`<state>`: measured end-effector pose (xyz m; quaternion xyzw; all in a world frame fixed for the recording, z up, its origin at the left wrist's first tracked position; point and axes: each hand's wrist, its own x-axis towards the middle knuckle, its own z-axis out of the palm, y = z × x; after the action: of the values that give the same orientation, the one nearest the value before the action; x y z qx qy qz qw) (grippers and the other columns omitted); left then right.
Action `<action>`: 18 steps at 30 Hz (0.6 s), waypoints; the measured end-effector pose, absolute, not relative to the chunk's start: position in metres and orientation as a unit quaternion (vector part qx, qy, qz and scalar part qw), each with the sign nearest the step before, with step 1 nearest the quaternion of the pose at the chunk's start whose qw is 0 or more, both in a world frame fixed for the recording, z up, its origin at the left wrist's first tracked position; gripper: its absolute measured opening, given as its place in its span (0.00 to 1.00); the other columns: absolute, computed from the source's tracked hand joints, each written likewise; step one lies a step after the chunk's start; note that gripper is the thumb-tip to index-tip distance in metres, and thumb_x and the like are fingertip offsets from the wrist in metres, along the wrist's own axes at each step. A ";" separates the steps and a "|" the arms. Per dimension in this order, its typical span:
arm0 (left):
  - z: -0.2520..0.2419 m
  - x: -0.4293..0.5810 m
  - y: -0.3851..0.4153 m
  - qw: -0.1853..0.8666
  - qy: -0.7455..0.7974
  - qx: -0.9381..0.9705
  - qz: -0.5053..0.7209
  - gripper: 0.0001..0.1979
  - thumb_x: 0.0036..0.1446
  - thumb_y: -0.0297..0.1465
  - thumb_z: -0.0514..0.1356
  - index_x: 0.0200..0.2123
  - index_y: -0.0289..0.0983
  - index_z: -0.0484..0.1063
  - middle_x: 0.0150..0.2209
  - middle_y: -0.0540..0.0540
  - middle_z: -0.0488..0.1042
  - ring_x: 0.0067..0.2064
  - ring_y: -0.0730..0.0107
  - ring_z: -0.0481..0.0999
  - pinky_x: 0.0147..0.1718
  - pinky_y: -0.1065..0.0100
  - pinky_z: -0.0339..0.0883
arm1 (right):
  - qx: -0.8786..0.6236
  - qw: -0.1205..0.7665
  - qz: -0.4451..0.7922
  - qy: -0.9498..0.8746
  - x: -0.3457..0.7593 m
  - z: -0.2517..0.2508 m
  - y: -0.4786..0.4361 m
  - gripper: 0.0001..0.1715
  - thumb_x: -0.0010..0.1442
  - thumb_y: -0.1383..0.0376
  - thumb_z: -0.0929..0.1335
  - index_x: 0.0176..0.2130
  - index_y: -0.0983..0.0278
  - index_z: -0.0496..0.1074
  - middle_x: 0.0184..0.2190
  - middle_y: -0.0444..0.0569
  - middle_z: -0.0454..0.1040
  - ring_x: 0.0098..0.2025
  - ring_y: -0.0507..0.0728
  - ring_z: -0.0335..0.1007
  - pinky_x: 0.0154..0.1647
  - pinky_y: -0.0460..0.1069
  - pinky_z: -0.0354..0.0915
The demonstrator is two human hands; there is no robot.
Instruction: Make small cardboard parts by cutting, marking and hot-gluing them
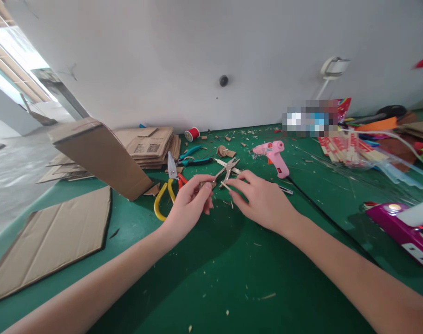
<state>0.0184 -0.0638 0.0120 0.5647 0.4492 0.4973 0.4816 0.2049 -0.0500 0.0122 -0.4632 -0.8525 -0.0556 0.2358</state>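
Note:
My left hand is closed, thumb against fingers, on a small brown piece that the fingers partly hide; its kind is unclear. A short pale wooden stick is pinched between the fingertips of my right hand, a little to the right of the brown piece. Just beyond both hands lie metal pliers with their jaws apart, across a white craft knife. Beside my left hand are yellow-handled scissors, with a red handle partly covered by the hand.
Teal-handled pliers, a red thread spool and stacked cardboard lie behind. A cardboard piece leans at left above a flat sheet. Rightward are a pink glue gun with its cord and a purple device.

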 end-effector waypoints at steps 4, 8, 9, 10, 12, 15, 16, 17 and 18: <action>0.014 0.017 -0.065 0.525 0.424 0.537 0.506 0.14 0.61 0.34 0.52 0.45 0.36 0.72 0.28 0.48 0.68 0.26 0.74 0.68 0.22 0.73 0.63 | -0.492 0.318 -0.125 -0.801 0.215 0.020 -0.043 0.13 0.62 0.62 0.61 0.43 0.64 0.69 0.39 0.52 0.71 0.38 0.58 0.69 0.24 0.49 0.55; 0.016 0.017 -0.064 0.581 0.418 0.475 0.513 0.15 0.59 0.33 0.52 0.46 0.35 0.71 0.31 0.45 0.72 0.27 0.74 0.70 0.23 0.72 0.62 | -0.510 0.372 -0.146 -0.761 0.225 0.023 -0.033 0.08 0.60 0.65 0.62 0.39 0.64 0.67 0.38 0.52 0.72 0.40 0.59 0.68 0.30 0.50 0.58; 0.016 0.017 -0.064 0.588 0.422 0.461 0.513 0.15 0.59 0.32 0.52 0.46 0.35 0.71 0.32 0.45 0.72 0.27 0.73 0.70 0.24 0.71 0.62 | -0.517 0.366 -0.142 -0.761 0.226 0.022 -0.032 0.07 0.60 0.64 0.62 0.39 0.64 0.67 0.37 0.52 0.72 0.39 0.59 0.68 0.30 0.50 0.58; 0.016 0.017 -0.063 0.593 0.425 0.451 0.514 0.15 0.58 0.32 0.53 0.46 0.34 0.71 0.32 0.44 0.73 0.27 0.73 0.71 0.24 0.71 0.62 | -0.521 0.350 -0.134 -0.767 0.226 0.021 -0.032 0.07 0.60 0.64 0.62 0.37 0.63 0.67 0.36 0.51 0.72 0.38 0.59 0.68 0.29 0.50 0.58; 0.016 0.017 -0.063 0.598 0.427 0.442 0.514 0.14 0.57 0.32 0.54 0.45 0.34 0.70 0.34 0.44 0.74 0.28 0.73 0.72 0.25 0.71 0.63 | -0.507 0.298 -0.109 -0.802 0.221 0.018 -0.035 0.08 0.61 0.61 0.63 0.35 0.63 0.68 0.33 0.50 0.73 0.37 0.59 0.67 0.27 0.50 0.57; 0.016 0.017 -0.063 0.586 0.427 0.460 0.513 0.12 0.54 0.31 0.59 0.43 0.35 0.69 0.38 0.43 0.74 0.32 0.72 0.74 0.29 0.70 0.66 | -0.448 0.218 -0.057 -0.865 0.207 0.011 -0.045 0.11 0.61 0.58 0.64 0.35 0.63 0.70 0.33 0.50 0.73 0.39 0.60 0.67 0.27 0.50 0.59; 0.016 0.017 -0.063 0.576 0.429 0.471 0.512 0.13 0.53 0.30 0.60 0.43 0.35 0.68 0.40 0.43 0.74 0.34 0.71 0.75 0.31 0.69 0.67 | -0.436 0.197 -0.037 -0.878 0.202 0.008 -0.048 0.11 0.61 0.58 0.64 0.36 0.63 0.71 0.34 0.50 0.73 0.39 0.59 0.67 0.27 0.50 0.59; 0.016 0.017 -0.064 0.564 0.431 0.484 0.511 0.14 0.52 0.29 0.61 0.43 0.35 0.68 0.42 0.43 0.73 0.37 0.69 0.75 0.33 0.68 0.68 | -0.429 0.177 -0.026 -0.886 0.197 0.006 -0.050 0.09 0.61 0.61 0.64 0.36 0.62 0.71 0.33 0.50 0.73 0.38 0.59 0.67 0.25 0.49 0.59; 0.016 0.017 -0.063 0.548 0.435 0.499 0.511 0.14 0.51 0.28 0.62 0.43 0.35 0.68 0.43 0.43 0.73 0.40 0.67 0.75 0.36 0.68 0.68 | -0.428 0.165 -0.022 -0.888 0.193 0.003 -0.051 0.09 0.62 0.63 0.63 0.35 0.63 0.71 0.33 0.50 0.73 0.38 0.59 0.67 0.25 0.49 0.59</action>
<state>0.0173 -0.0634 0.0165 0.4993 0.4349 0.5106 0.5484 0.1931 -0.0513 0.0035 -0.4282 -0.8882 -0.0220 0.1651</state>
